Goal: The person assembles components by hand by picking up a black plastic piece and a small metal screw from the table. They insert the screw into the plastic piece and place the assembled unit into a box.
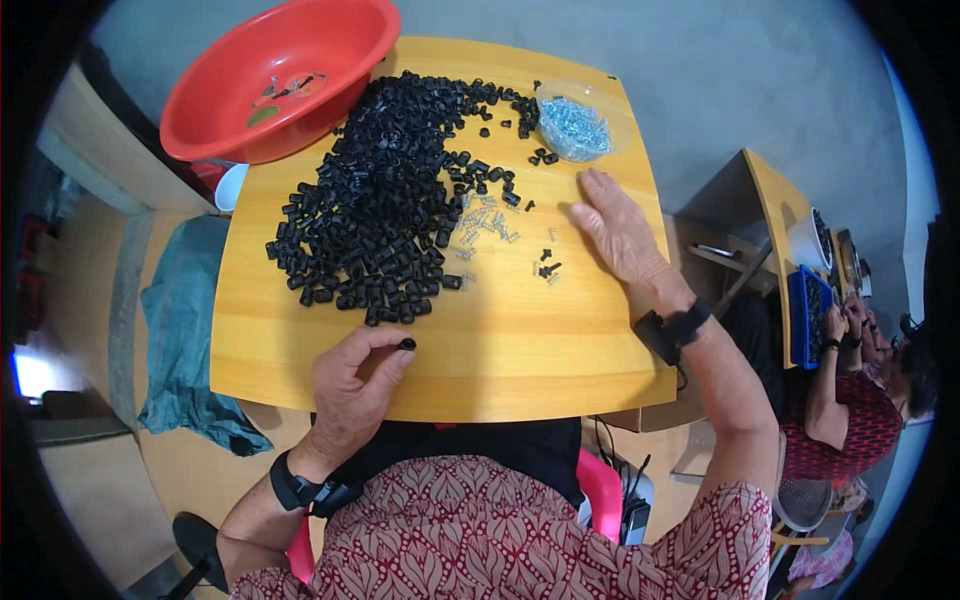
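Note:
Near the front edge of the yellow table [520, 375], my left hand [350, 388] pinches a small hollow black plastic barrel [407, 344] between thumb and fingers, its round opening facing up. A large pile of similar black plastic barrels [375, 190] spreads over the table just beyond it. My right hand [622, 228] is open at the right side, thumb apart and fingers stretched forward, with nothing visible in it. Closest to its fingertips is a clear bowl [612, 135] of small silvery pieces. Loose small springs [485, 222] and a few small black stemmed pieces [547, 268] lie left of that hand.
A big red basin [200, 115] overlaps the far left table corner, with a few bits inside. Below the table's left side hangs a blue-green sack [190, 330]. To the right, another person [845, 415] works at a shelf beside a blue tray [808, 315].

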`<state>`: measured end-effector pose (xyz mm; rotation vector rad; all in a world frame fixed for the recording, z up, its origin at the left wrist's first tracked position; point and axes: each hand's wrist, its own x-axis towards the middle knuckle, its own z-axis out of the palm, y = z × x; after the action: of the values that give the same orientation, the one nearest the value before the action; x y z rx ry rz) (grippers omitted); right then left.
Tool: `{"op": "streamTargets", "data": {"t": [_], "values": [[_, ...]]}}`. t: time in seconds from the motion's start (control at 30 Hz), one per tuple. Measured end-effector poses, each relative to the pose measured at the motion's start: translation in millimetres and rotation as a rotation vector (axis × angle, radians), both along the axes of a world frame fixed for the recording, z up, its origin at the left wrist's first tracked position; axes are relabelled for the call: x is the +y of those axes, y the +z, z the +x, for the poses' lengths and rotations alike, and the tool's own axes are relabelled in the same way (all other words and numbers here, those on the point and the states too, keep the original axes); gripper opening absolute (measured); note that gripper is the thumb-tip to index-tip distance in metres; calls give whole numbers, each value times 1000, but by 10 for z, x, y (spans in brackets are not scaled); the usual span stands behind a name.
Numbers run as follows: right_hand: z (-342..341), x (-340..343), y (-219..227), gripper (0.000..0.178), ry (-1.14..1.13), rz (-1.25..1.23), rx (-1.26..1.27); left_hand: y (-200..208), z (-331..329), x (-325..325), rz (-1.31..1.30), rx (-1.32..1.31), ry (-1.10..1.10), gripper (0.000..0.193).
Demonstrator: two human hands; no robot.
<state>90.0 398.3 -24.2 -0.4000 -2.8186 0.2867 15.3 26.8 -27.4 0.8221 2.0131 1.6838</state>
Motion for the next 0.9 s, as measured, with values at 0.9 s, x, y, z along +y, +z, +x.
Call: {"op": "streamTargets", "data": {"t": [0.9], "values": [[-287, -360, 155, 6, 40, 25, 32, -68, 8, 8, 126, -13, 52, 12]]}}
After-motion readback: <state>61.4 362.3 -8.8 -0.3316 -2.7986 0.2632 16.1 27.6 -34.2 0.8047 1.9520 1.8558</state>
